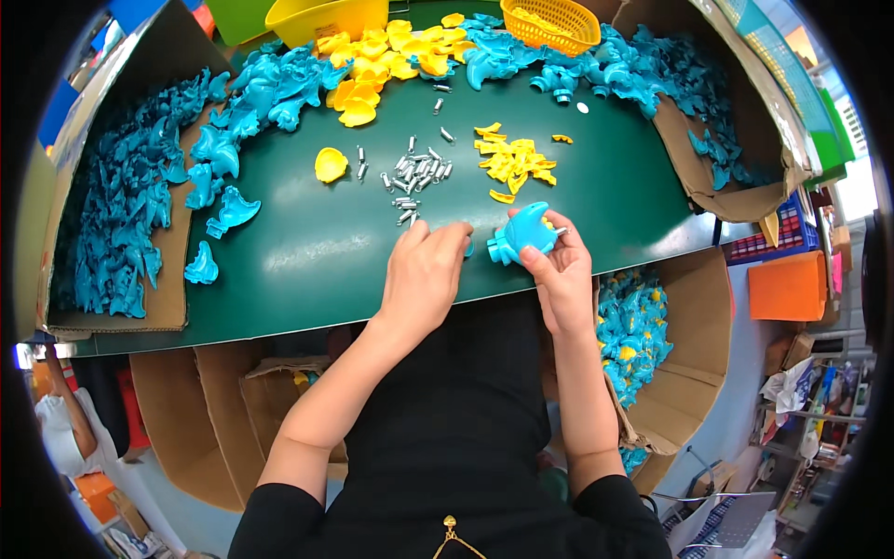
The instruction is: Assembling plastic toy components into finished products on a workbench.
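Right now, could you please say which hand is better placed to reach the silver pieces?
Probably the left hand, nearer the silver pieces; the right hand holds the blue part. Whether the left is free is unclear.

Both arms reaching from the near side, hands close together but apart.
From where I stand: left forearm slants far and rightward; left hand back uppermost, fingers bent, tips partly hidden. Right forearm runs almost straight toward the far side; right hand in a closed hold, thumb opposing curled fingers. Both forearms bare.
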### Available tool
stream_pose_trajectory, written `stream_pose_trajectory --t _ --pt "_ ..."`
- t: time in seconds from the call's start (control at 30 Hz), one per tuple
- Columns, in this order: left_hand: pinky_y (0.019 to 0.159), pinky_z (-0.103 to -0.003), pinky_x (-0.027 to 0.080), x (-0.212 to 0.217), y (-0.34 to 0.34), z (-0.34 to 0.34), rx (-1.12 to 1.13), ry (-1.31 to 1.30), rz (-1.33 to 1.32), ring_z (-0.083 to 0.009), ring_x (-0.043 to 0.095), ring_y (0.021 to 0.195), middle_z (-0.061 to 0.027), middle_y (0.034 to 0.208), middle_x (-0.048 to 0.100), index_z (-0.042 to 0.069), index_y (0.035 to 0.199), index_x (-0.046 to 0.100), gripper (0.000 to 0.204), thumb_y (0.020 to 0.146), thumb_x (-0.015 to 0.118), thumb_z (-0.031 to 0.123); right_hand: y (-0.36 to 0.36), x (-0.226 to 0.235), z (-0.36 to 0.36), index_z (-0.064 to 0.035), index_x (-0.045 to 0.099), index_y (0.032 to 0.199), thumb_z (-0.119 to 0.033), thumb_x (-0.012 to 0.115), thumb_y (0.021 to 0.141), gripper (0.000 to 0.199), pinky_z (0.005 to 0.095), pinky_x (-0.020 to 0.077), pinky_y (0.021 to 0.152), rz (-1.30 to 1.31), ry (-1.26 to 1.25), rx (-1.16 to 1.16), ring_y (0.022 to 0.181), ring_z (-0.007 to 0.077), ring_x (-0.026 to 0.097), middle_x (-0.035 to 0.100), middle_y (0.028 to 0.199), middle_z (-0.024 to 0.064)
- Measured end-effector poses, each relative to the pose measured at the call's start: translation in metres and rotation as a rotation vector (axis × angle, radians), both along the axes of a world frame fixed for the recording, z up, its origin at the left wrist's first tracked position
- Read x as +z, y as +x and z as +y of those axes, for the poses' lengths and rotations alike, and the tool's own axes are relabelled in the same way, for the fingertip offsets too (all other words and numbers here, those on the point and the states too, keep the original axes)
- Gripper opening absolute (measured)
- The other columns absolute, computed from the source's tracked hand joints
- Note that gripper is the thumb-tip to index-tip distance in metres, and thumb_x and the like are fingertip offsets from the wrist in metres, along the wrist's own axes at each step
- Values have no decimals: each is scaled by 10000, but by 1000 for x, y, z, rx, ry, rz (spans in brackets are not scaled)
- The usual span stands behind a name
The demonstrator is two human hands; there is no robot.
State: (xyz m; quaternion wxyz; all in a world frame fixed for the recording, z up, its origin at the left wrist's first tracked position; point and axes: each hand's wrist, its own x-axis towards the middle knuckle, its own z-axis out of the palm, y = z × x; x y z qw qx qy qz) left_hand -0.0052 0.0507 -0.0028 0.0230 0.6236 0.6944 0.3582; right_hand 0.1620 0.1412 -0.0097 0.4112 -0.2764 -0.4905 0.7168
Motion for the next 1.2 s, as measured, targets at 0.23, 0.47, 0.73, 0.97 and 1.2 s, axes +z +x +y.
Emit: stream_pose_trajectory --t 0.23,0.47,0.73,0.97,1.2 --pt "737 -435 477 2 -8 -17 65 -46 -77 -324 579 799 -140 829 663 16 1123 646 205 929 593 52 -31 6 0 2 508 1315 -10 750 843 531 351 505 991 -124 61 106 1161 219 612 604 1309 182" --pt "831 -277 478 -1 -29 -35 29 116 -914 -105 556 875 -41 1041 614 19 1244 580 309 943 528 -26 -53 33 -17 -47 630 1201 -76 818 755 484 336 558 830 -551 974 82 1049 306 671 653 1211 134" --pt "933 -276 497 -10 -26 -18 -94 171 -1214 -130 622 1042 -71 1119 650 7 1155 613 224 936 662 11 -46 31 -4 -51 621 1218 -141 808 788 478 374 472 999 -388 679 275 1186 262 603 662 1199 116" --pt "892 -265 522 -14 -13 -20 -85 240 -1236 -106 627 990 -56 1072 667 6 1029 636 152 899 704 -31 -57 2 -25 -27 679 1071 -87 660 923 161 339 480 928 -177 558 18 1065 214 623 672 1135 97" --pt "1075 -362 431 -17 0 -95 -244 -63 -1048 -211 551 1247 -86 1324 572 19 1328 534 517 861 752 58 65 44 26 9 683 923 -251 540 990 305 342 490 873 -468 424 -91 884 206 654 687 900 84"
